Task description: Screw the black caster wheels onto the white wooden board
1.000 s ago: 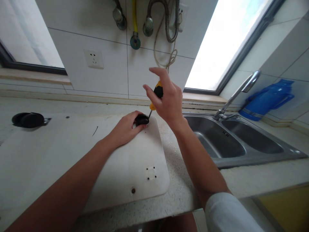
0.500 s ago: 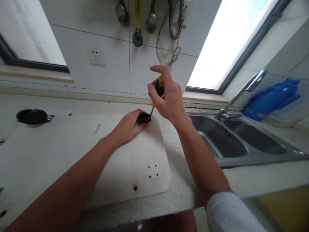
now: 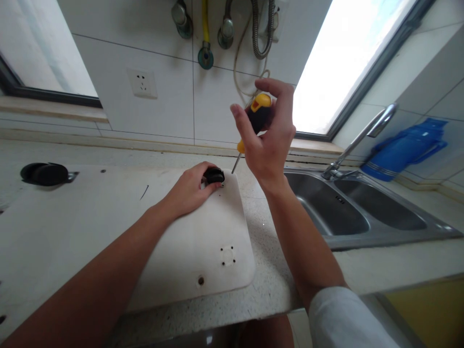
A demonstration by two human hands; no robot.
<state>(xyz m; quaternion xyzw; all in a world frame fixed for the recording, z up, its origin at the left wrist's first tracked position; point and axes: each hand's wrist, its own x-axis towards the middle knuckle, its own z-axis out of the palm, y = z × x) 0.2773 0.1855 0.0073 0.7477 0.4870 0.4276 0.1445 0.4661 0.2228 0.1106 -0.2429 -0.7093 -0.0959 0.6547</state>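
Note:
A black caster wheel (image 3: 214, 175) stands near the far right corner of a white board (image 3: 188, 251), and my left hand (image 3: 191, 188) is closed around it. Up and to the right, my right hand (image 3: 270, 130) grips a yellow and black screwdriver (image 3: 259, 113) loosely, with the index finger lifted off the handle. The screwdriver's shaft slants down to the left, and its tip is just right of the caster, by the board's corner. Four-hole marking aside, a square patch with screw holes (image 3: 228, 256) shows at the near right corner.
A second black caster (image 3: 47, 174) sits at the board's far left. To the right is a double steel sink (image 3: 326, 212) with a faucet (image 3: 362, 142) and a blue thermos jug (image 3: 406, 150). Pipe valves (image 3: 205, 57) and a wall socket (image 3: 142, 83) are on the tiled wall.
My right hand has moved up and to the right, drawing the screwdriver tip away from the caster and tilting the handle further right. My left hand stays on the caster.

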